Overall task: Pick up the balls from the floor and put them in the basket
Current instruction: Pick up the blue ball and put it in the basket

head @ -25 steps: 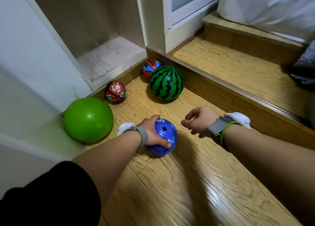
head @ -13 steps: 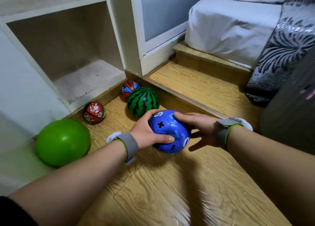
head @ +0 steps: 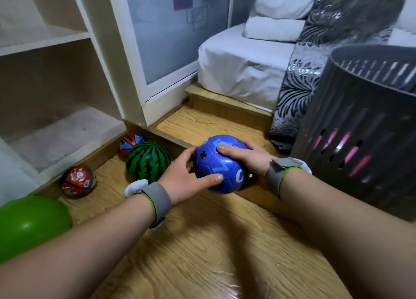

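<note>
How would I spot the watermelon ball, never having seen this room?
Start at the white shelf unit on the left; follow its base to the wooden step. The watermelon ball lies there on the floor, beside a smaller orange-and-blue ball. Only it has dark stripes on green.

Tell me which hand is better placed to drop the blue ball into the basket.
Probably the right. The right hand grips the blue ball on the side nearest the basket, which stands to the right; the left hand touches the ball's far side.
</note>
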Available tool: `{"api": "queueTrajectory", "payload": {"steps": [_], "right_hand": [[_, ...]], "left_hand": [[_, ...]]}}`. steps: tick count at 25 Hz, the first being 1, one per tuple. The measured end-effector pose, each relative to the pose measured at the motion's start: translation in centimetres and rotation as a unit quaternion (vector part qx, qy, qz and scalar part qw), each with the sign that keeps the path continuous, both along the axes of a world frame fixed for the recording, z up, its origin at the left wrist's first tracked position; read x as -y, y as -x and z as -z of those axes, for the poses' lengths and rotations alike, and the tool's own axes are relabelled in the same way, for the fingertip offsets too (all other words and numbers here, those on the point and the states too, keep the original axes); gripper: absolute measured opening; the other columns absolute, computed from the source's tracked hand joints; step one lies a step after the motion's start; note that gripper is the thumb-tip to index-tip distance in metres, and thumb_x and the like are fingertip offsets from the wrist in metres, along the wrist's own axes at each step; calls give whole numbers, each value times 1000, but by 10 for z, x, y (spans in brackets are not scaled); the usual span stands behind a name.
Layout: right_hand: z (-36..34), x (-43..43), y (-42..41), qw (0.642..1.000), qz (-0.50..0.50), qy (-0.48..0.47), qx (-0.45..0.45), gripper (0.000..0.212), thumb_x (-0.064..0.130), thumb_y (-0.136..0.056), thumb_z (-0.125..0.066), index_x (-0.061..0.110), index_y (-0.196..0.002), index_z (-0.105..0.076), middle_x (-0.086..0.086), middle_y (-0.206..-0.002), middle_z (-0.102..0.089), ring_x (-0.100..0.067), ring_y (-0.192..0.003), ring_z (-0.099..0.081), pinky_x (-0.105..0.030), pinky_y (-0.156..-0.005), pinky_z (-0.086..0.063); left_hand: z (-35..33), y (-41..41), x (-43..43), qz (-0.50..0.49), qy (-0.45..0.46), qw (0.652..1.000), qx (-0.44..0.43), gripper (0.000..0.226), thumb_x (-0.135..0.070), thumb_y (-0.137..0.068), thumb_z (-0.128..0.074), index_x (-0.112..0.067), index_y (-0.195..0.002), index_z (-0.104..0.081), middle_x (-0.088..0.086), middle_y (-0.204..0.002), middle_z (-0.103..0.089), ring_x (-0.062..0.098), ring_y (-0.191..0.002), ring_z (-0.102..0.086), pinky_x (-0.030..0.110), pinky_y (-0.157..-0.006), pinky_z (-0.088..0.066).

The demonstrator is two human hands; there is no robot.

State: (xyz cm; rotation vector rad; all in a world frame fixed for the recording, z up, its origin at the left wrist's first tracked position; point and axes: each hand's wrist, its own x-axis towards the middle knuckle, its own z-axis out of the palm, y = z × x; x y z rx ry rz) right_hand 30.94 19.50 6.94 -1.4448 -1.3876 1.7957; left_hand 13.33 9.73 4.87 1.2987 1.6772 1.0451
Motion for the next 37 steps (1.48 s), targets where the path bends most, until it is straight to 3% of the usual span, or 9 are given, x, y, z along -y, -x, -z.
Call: {"api": "queueTrajectory", "payload": {"steps": [4,11,15,18,22,24,29,34,37], "right_hand": [[-30,-3,-20,991,88,-79,-66,76,39,-59,-98,39,-125,-61,6,-120,-70,-28,-97,-76,-50,-68,-66],[-119,-9,-38,968,120,-201,-91,100,41,-52,-100,33,-140,-52,3,-129,-67,-19,-108,-72,-47,-91,-62],[-189,-22,-48,944,115,-305,-53,109,41,-53,-100,30,-147,-46,4,-132,-62,-13,-112,-68,-33,-103,-55],[-225,-35,-69,922,98,-375,-7,109,42,-52,-101,30,-146,-49,3,-132,-62,-10,-110,-69,-29,-102,-56],[-247,-43,-133,905,166,-389,-50,94,32,-63,-98,28,-145,-52,6,-127,-66,0,-101,-70,-19,-91,-59],[-245,-54,-165,903,208,-374,-43,94,36,-65,-96,29,-146,-50,6,-129,-65,-5,-105,-70,-28,-99,-57],[-204,-78,-227,879,168,-332,299,126,70,-47,-88,32,-156,-37,-8,-148,-45,-25,-135,-52,-39,-120,-38],[-177,-82,-233,873,48,-254,414,86,62,-67,-85,15,-136,-64,-5,-141,-64,-25,-128,-61,-33,-109,-47],[-180,-82,-222,834,36,-313,454,58,52,-77,-81,17,-123,-73,-1,-127,-73,-23,-118,-67,-30,-96,-51]], "left_hand": [[-20,-18,-15,18,-18,995,-93,106,-25,-72,-89,-35,-155,-24,-15,-139,-48,13,-117,-64,35,-103,-51],[-108,-32,-46,30,-49,997,-48,93,-15,-68,-81,-45,-143,-36,-9,-140,-51,17,-112,-66,49,-92,-59],[-157,-55,-71,14,-100,994,-44,83,-14,-72,-78,-42,-139,-39,-5,-130,-60,15,-105,-68,45,-94,-58],[-184,-81,-85,46,-133,989,-36,80,-12,-81,-74,-38,-144,-33,-5,-126,-62,15,-110,-66,29,-92,-54],[-209,-132,-108,93,-169,981,-37,73,-25,-84,-70,-44,-144,-33,-7,-138,-56,17,-126,-57,44,-109,-47],[-215,-156,-120,119,-163,977,-69,70,-26,-93,-65,-39,-151,-28,-4,-150,-49,19,-139,-47,43,-117,-38],[-181,-200,-128,188,-122,952,-210,58,-38,-106,-38,-16,-159,-25,6,-170,-11,17,-156,-11,22,-119,-6],[-161,-196,-132,179,-132,950,-220,59,-48,-105,-23,-30,-160,-13,-8,-170,4,11,-155,-5,27,-121,-6],[-162,-192,-136,189,-132,951,-204,60,-46,-106,-25,-27,-161,-9,-7,-170,3,9,-155,-1,25,-122,-3]]}}
